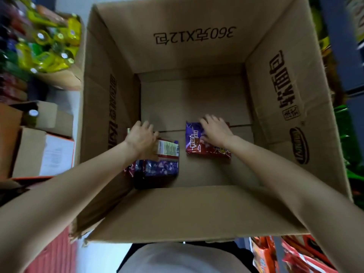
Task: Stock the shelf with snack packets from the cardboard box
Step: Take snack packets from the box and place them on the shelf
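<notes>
Both grips are curling onto snack packets deep in the cardboard box (189,211), left hand (140,137) taking the back-up packet (167,150), right hand (215,131) the face-up packet (195,142); lifting straight up would probably be clearing the walls.

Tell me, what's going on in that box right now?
Left hand on the left packet, right hand on the right packet. Both packets on the cardboard box floor. Nothing blocking.

Both bare forearms reach forward and downward, converging slightly; the left hand (140,137) lies palm-down, fingers curled over what lies beneath it, thumb on the inner side; the right hand (215,131) lies palm-down too, fingers spread and bent, thumb tucked toward the left; the wrists are roughly level, the hands apart.
</notes>
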### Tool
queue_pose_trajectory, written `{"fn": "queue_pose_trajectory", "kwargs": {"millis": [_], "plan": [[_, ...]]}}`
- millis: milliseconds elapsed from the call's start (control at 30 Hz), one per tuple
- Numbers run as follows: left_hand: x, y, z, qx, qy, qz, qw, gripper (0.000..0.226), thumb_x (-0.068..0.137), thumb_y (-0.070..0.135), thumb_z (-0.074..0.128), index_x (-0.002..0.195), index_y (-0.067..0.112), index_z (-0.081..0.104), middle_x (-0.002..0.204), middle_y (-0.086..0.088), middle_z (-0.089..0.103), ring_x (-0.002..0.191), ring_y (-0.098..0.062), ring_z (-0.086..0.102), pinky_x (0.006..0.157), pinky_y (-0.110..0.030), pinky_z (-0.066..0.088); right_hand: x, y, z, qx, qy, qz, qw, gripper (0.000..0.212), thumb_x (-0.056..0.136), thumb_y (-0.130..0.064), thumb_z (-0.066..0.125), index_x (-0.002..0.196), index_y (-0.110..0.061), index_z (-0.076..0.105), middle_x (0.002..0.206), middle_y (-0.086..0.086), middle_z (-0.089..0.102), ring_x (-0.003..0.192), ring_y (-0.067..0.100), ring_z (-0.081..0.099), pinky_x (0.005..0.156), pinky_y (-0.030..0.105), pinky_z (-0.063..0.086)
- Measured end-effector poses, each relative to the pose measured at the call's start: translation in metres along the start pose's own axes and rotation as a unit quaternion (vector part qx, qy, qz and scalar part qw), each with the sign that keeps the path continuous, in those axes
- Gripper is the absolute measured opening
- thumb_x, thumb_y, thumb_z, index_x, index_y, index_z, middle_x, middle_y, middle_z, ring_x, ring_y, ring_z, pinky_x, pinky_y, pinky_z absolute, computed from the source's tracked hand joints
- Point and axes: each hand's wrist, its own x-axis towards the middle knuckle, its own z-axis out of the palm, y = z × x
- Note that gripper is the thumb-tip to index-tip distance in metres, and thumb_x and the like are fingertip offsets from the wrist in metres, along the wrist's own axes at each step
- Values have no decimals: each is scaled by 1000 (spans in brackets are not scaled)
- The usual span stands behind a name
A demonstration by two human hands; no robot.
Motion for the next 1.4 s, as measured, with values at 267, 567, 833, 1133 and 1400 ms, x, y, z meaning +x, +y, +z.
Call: {"fn": "queue_pose_trajectory", "kwargs": {"millis": [267,567,833,1133,1400], "plan": [[6,1,6,14,58,49,997,86,79,60,62,144,17,26,139,-9,38,125,-29,38,103,-41,33,-22,28,17,-85,-95,142,982,109,70,-70,65,151,-21,12,148,18,32,133,38,35,108,53,28],[13,-2,7,-378,153,-35,913,93,79,2,70,151,15,13,148,-16,20,107,-26,55,86,-28,47,-28,19,-12,325,61,242,912,77,81,5,66,144,-16,28,151,17,17,132,35,39,99,42,46],[21,14,5,-419,212,-59,881,42,95,32,52,137,32,43,123,-4,58,106,-23,60,81,-40,54,-51,16,-35,319,113,151,929,44,87,-20,66,129,-13,53,135,7,49,117,22,54,94,35,47],[-1,7,-11,-455,145,5,879,56,79,15,74,130,18,51,117,-8,64,106,-21,60,91,-33,49,-82,3,-71,229,125,137,956,35,88,-21,66,122,-21,57,113,2,68,99,16,65,80,33,55],[-45,-15,-85,-566,434,121,690,41,84,8,68,120,26,60,113,11,64,106,0,61,83,-23,55,-173,-3,-165,88,391,155,903,15,96,-30,51,104,-20,57,91,-4,68,77,18,65,56,28,42]]}}
